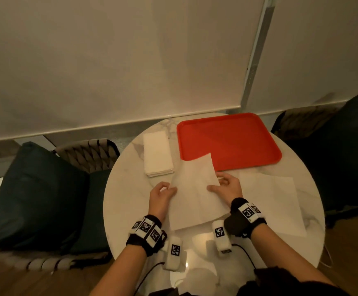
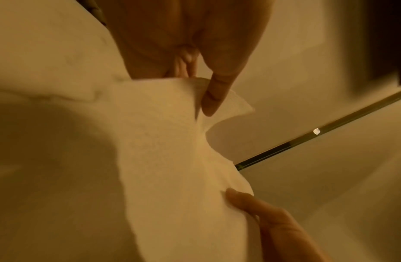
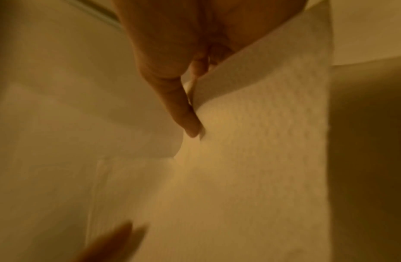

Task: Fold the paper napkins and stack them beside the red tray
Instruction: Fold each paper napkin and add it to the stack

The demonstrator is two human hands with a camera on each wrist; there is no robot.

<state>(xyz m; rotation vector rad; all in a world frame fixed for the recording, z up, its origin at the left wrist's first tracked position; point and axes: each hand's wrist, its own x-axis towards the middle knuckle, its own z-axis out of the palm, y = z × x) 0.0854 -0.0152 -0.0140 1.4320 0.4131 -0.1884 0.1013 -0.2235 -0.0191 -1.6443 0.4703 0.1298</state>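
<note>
We are folding one napkin [image 1: 192, 189], left hand [image 1: 162, 196] and right hand [image 1: 227, 185] both pinching its edges; next we must align corners.

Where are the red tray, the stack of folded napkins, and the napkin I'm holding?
red tray [image 1: 237, 137]: head view, on its bare flat bottom.
stack of folded napkins [image 1: 157, 153]: head view, on the top napkin's middle.
held napkin [image 1: 192, 195]: head view, on its middle, between both hands.
</note>
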